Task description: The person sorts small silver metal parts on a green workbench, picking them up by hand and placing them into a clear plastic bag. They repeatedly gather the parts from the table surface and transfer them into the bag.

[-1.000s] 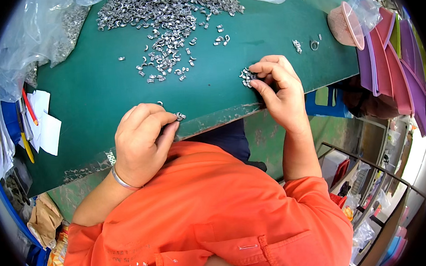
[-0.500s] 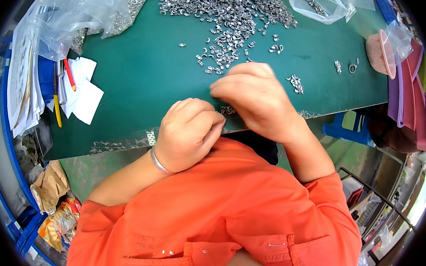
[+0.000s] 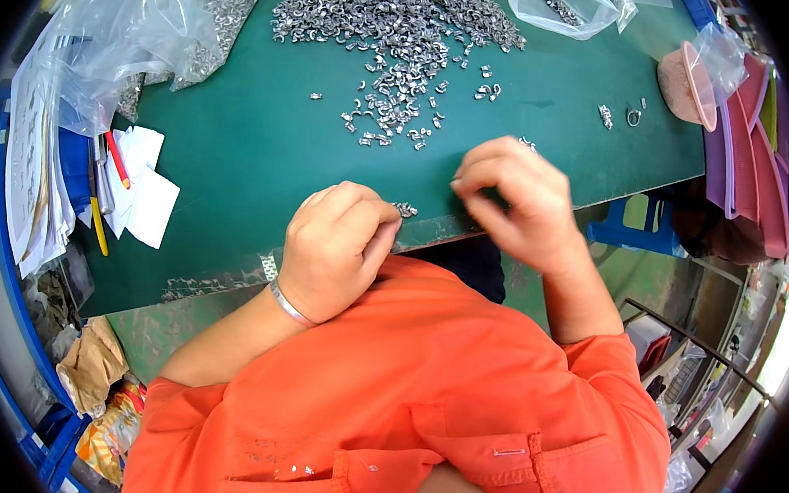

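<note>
My left hand [image 3: 340,243], with a metal bangle [image 3: 290,304] at its wrist, is closed in a pinch at the table's near edge. Whatever its fingertips hold is hidden. Just beyond those fingertips lies a small cluster of metal pieces [image 3: 406,210]. Off to the right, my right hand [image 3: 526,207] is curled above the tabletop, thumb and forefinger tips together; anything between them is too small to make out. It partly covers another little group of metal pieces [image 3: 527,144]. Farther back spreads a big heap of small curved silvery metal pieces [image 3: 398,16], with stragglers trailing toward me.
The green table [image 3: 228,184] has a worn near edge. Papers [image 3: 153,211] and pens stand at left below a clear bag of metal pieces [image 3: 219,40]. At right are a ring-shaped part [image 3: 633,117], a pink bowl [image 3: 685,89], another clear bag [image 3: 570,10] and a blue stool [image 3: 632,223].
My right hand has moved right, away from my left hand, which stays closed in nearly the same place. The whole view has shifted slightly.
</note>
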